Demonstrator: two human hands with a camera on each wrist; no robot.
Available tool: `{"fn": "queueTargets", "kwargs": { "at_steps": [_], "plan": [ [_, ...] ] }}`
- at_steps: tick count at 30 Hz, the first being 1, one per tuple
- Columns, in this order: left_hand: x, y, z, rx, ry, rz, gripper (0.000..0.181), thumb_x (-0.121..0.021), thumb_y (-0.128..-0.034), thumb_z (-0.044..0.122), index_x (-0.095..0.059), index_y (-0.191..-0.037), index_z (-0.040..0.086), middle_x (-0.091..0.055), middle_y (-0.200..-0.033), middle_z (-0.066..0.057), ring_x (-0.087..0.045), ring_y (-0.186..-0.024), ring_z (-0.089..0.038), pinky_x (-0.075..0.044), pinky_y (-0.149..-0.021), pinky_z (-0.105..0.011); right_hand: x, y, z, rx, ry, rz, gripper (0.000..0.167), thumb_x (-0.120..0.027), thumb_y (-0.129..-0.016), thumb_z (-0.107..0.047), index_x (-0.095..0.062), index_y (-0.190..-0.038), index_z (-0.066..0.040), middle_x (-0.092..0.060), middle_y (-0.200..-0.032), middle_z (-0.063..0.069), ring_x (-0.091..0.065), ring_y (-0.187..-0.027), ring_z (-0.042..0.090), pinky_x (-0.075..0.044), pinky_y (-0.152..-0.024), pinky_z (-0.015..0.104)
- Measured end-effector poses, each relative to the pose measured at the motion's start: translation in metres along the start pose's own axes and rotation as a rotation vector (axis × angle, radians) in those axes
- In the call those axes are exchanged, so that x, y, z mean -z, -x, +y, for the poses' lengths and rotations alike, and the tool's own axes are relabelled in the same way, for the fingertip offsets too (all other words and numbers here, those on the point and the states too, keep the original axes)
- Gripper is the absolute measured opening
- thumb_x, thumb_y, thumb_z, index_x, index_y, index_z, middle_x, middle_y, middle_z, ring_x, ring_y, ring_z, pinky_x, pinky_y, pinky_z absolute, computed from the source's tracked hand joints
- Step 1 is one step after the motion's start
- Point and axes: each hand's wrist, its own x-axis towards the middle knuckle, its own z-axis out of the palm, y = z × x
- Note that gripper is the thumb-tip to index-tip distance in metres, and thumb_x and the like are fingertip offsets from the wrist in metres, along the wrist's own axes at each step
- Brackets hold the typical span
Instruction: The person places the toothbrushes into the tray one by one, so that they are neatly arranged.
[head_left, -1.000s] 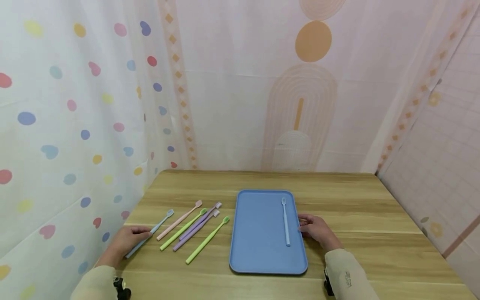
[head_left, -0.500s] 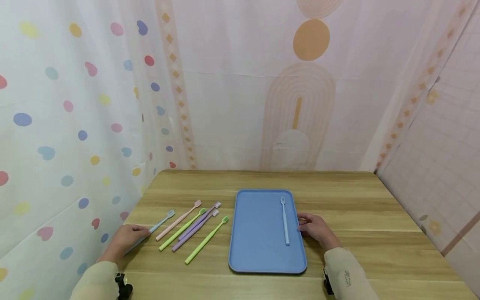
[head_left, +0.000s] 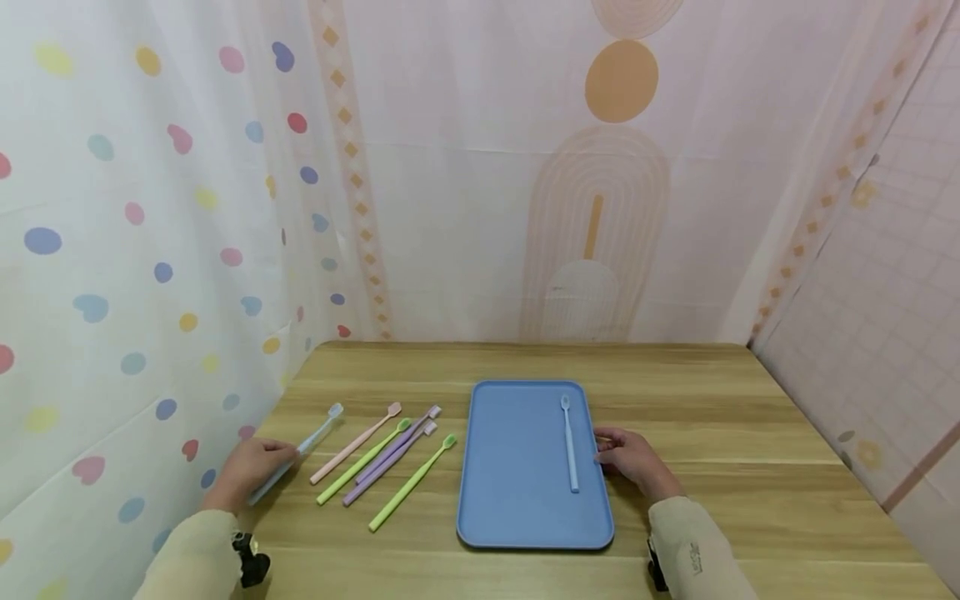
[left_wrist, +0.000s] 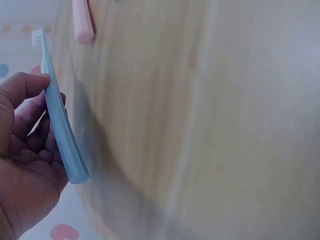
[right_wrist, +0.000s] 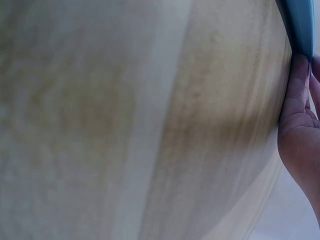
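My left hand [head_left: 251,471] pinches a light blue toothbrush [left_wrist: 64,135] between thumb and fingers. Its white-bristled head [head_left: 335,410] points away to the upper right, and in the left wrist view the handle is held off the table. At the right side of a blue tray [head_left: 517,483], my right hand [head_left: 633,458] holds the rim, thumb and fingers at the edge. Another light blue toothbrush [head_left: 571,450] lies lengthwise on the tray, near its right side.
Between the left hand and the tray lie a pink toothbrush [head_left: 352,446], two green toothbrushes [head_left: 408,492] and two purple toothbrushes [head_left: 390,461], roughly parallel and slanted. The wooden table [head_left: 697,392] meets patterned curtains [head_left: 465,208] at the back and left.
My left hand has raised the light blue toothbrush slightly off the table, its head shifting up and away. The right hand stays at the tray's edge; the tray has not moved.
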Motion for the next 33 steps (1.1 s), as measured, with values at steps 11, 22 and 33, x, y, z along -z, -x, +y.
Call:
{"fn": "queueTargets", "kwargs": {
  "at_steps": [11, 22, 33],
  "plan": [
    [-0.001, -0.012, 0.032, -0.017, -0.012, 0.015, 0.041, -0.06, -0.0969, 0.03, -0.069, -0.115, -0.006, -0.062, -0.12, -0.028, -0.054, -0.109, -0.046, -0.044, -0.088, -0.055, 0.0, 0.001, -0.002, -0.002, -0.004, -0.007, 0.049, -0.062, -0.084, 0.012, -0.053, -0.133, 0.013, -0.063, -0.098, 0.016, -0.062, -0.086, 0.02, -0.056, -0.078, 0.037],
    [-0.021, -0.022, 0.069, -0.029, 0.071, 0.051, 0.033, -0.063, -0.0951, 0.024, -0.071, -0.11, -0.004, -0.065, -0.114, -0.023, -0.057, -0.094, -0.031, -0.044, -0.074, -0.04, 0.0, 0.0, 0.001, -0.012, -0.016, -0.012, 0.05, -0.062, -0.085, 0.013, -0.052, -0.134, 0.013, -0.063, -0.099, 0.016, -0.062, -0.086, 0.02, -0.055, -0.078, 0.037],
    [-0.051, -0.037, 0.11, -0.044, 0.134, 0.057, 0.03, -0.065, -0.0935, 0.023, -0.072, -0.106, -0.002, -0.068, -0.104, -0.016, -0.057, -0.094, -0.029, -0.045, -0.077, -0.041, 0.0, -0.001, 0.001, -0.016, -0.019, -0.002, 0.049, -0.063, -0.084, 0.013, -0.053, -0.133, 0.013, -0.062, -0.097, 0.015, -0.061, -0.084, 0.018, -0.055, -0.076, 0.035]
  ]
}}
